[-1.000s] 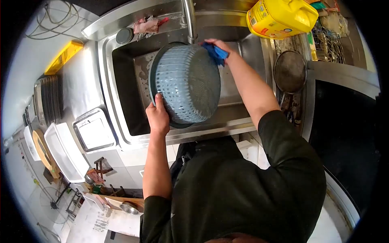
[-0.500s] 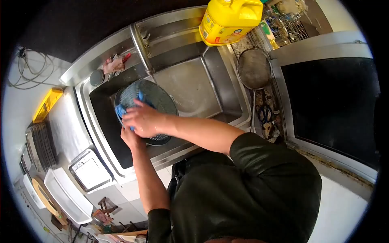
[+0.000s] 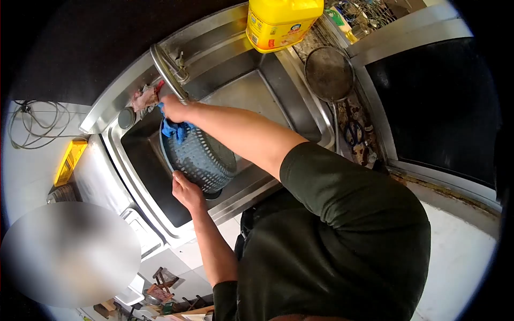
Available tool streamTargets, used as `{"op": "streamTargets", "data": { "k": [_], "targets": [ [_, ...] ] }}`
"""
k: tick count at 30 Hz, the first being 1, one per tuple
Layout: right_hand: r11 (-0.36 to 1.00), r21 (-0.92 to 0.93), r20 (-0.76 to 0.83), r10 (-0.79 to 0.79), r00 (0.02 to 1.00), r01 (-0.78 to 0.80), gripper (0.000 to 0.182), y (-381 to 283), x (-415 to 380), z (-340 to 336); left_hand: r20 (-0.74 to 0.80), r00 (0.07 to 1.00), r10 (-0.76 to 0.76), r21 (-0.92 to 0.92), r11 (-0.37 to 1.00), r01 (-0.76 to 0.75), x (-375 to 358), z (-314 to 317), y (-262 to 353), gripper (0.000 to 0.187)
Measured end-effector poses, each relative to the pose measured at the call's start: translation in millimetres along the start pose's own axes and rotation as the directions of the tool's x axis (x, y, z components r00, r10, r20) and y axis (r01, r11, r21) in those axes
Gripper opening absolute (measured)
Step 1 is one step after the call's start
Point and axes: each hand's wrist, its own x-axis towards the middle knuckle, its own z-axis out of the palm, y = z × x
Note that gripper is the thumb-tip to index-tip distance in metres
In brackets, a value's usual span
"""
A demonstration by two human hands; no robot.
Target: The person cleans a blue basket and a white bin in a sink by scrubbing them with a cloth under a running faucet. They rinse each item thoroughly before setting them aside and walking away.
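Observation:
A grey-blue perforated colander [image 3: 195, 160] is tilted on its side over the sink basin [image 3: 140, 155], its holed outer wall facing up. My left hand [image 3: 187, 191] grips its near rim, thumb on the outside. At the far rim, my right hand [image 3: 174, 109] is closed on a bunched blue cloth [image 3: 176, 130], which hangs against the colander's wall. Just behind my right wrist is the curved metal faucet [image 3: 167, 75]. Part of the colander is hidden under my right forearm.
A yellow jug [image 3: 281, 27] stands at the sink's back right corner. On the right ledge lie a round strainer [image 3: 329, 75] and blue-handled scissors [image 3: 353, 132]. A round lid [image 3: 127, 117] and a pinkish rag [image 3: 144, 99] rest at the back left. A blurred patch covers the lower left.
The colander has been tipped so its outer wall shows. My right hand has moved with the cloth to the far rim, away from my left hand. The view has shifted slightly.

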Motion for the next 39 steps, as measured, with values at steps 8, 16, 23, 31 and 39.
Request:
{"op": "streamTargets", "data": {
  "k": [8,16,23,31,39],
  "targets": [
    [0.877,-0.232,-0.030,-0.440,0.898,0.422,0.032,-80,-116,-34,-0.066,0.950,-0.305,-0.350,0.899,0.264,27,1,-21,0.055],
    [0.857,0.048,0.015,-0.514,0.858,0.513,0.040,-61,-207,-53,0.174,0.870,-0.461,-0.728,0.535,0.429,33,-16,-57,0.055],
    [0.967,0.066,-0.181,-0.233,0.956,0.248,0.044,-49,-131,-41,0.203,0.844,-0.497,-0.638,0.586,0.499,20,-17,-34,0.055],
    [0.913,0.322,-0.040,0.277,0.960,-0.250,0.024,73,-131,13,-0.024,0.866,-0.500,-0.569,0.719,0.399,27,-28,-25,0.057],
    [0.921,0.355,-0.338,-0.035,0.940,0.162,0.021,-34,-166,-23,0.078,0.918,-0.388,-0.392,0.835,0.386,28,4,-42,0.058]
  ]
}}
